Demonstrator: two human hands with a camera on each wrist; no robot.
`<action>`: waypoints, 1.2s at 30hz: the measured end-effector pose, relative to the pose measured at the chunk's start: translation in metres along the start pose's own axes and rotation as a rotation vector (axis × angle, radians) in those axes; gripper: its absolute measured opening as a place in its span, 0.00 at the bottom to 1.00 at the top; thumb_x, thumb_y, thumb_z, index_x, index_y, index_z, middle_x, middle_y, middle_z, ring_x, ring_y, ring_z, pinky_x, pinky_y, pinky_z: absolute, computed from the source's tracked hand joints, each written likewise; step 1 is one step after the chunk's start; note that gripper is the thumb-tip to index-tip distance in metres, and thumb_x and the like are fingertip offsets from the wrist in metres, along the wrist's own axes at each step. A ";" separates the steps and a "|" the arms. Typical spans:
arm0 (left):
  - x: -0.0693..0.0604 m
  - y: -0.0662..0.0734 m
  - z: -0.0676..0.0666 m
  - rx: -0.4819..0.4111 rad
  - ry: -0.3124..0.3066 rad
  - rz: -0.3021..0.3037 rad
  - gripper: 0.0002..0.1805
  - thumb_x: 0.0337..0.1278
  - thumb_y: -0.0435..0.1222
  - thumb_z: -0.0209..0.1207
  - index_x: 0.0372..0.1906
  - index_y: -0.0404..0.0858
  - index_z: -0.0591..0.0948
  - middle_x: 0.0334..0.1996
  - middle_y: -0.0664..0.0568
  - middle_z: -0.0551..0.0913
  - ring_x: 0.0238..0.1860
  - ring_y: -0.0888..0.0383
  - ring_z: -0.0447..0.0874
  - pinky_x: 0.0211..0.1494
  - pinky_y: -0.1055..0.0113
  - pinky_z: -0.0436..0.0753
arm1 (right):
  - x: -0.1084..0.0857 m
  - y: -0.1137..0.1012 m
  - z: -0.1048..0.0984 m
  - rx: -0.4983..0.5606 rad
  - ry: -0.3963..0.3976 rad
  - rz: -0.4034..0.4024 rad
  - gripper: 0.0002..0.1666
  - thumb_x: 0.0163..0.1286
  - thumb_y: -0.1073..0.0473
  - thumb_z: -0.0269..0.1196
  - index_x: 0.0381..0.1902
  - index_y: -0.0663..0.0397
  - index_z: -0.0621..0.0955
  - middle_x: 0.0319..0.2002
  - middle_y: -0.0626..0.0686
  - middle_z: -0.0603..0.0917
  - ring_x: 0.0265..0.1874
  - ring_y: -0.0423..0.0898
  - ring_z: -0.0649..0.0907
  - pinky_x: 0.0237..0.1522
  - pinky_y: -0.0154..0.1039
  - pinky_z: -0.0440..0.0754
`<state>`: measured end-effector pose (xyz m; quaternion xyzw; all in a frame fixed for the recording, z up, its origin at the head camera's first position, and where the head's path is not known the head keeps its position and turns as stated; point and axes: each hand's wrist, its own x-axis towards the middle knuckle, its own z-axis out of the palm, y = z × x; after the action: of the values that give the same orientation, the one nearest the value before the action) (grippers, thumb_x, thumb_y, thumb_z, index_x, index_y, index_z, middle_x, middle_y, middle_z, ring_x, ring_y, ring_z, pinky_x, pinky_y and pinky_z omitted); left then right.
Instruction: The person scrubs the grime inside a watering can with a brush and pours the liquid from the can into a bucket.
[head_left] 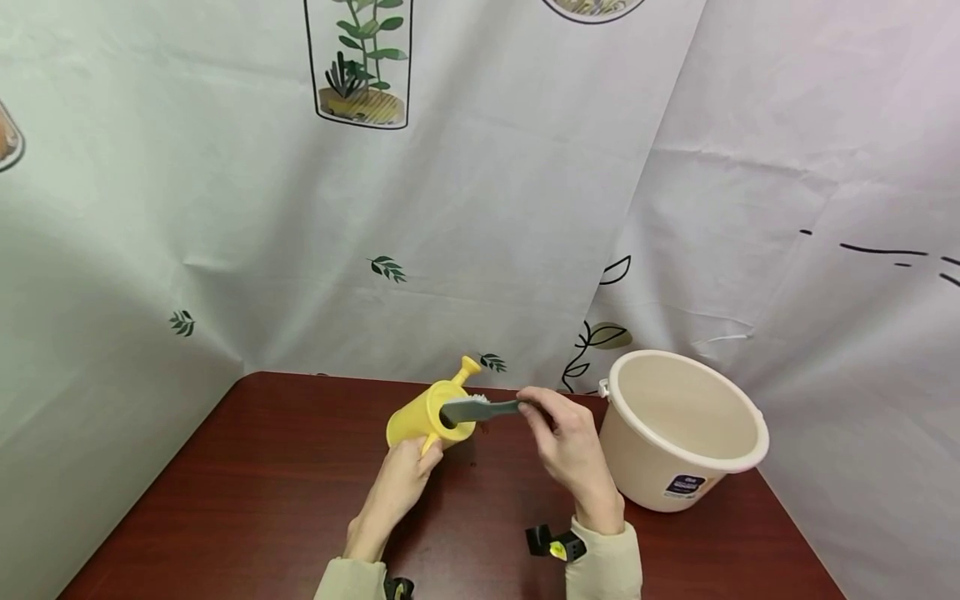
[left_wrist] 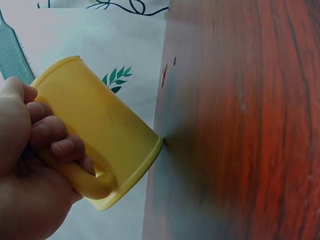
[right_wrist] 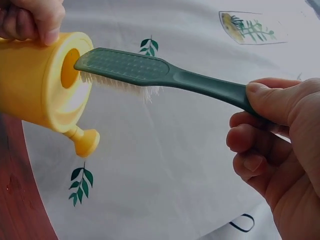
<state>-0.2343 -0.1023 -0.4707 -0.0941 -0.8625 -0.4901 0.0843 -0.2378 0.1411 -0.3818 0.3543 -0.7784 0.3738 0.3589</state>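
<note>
My left hand [head_left: 401, 475] grips the handle of a small yellow watering can [left_wrist: 95, 120], which is tilted so its top opening faces my right hand. In the left wrist view the fingers curl round the handle [left_wrist: 92, 182]. My right hand [head_left: 566, 437] pinches the handle end of a green scrubbing brush [right_wrist: 125, 67] with pale bristles. The brush head's tip is at the can's round opening [right_wrist: 70, 67]; how far it reaches inside is hard to tell. On the can's far side sticks out the spout [right_wrist: 86, 142] with its flared end.
A cream bucket [head_left: 637, 467] with a dark label stands on the right of the dark red wooden table [head_left: 247, 500]. Behind the table hangs a pale cloth [head_left: 300, 208] printed with leaves and jars.
</note>
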 end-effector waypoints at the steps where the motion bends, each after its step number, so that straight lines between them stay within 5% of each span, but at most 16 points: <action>1: 0.000 0.000 0.000 0.001 0.000 0.000 0.24 0.70 0.37 0.53 0.14 0.43 0.63 0.13 0.60 0.57 0.14 0.65 0.54 0.20 0.72 0.56 | 0.000 0.001 -0.001 -0.006 0.010 0.001 0.11 0.62 0.71 0.66 0.42 0.59 0.83 0.39 0.50 0.85 0.33 0.41 0.82 0.36 0.31 0.77; 9: -0.001 -0.001 -0.002 0.002 -0.005 -0.009 0.24 0.70 0.36 0.53 0.15 0.42 0.63 0.12 0.60 0.57 0.14 0.65 0.53 0.20 0.72 0.56 | -0.002 0.003 -0.006 0.012 0.058 0.048 0.11 0.63 0.72 0.65 0.43 0.59 0.82 0.25 0.46 0.80 0.21 0.39 0.79 0.24 0.27 0.74; 21: -0.001 -0.003 -0.001 -0.018 -0.003 0.004 0.24 0.71 0.37 0.52 0.15 0.43 0.62 0.12 0.60 0.56 0.14 0.65 0.52 0.20 0.72 0.55 | -0.009 0.013 -0.017 -0.007 0.130 0.052 0.14 0.61 0.78 0.63 0.42 0.62 0.83 0.30 0.52 0.86 0.27 0.45 0.85 0.33 0.28 0.80; 36: -0.001 -0.004 -0.003 -0.024 0.004 0.008 0.25 0.72 0.38 0.52 0.15 0.43 0.62 0.12 0.59 0.57 0.14 0.65 0.52 0.20 0.72 0.55 | -0.036 0.044 0.004 -0.193 -0.036 -0.029 0.21 0.53 0.77 0.70 0.45 0.60 0.84 0.40 0.53 0.87 0.37 0.45 0.86 0.38 0.39 0.82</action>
<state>-0.2340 -0.1067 -0.4725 -0.0976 -0.8560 -0.5002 0.0870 -0.2572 0.1684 -0.4274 0.3358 -0.8119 0.2856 0.3827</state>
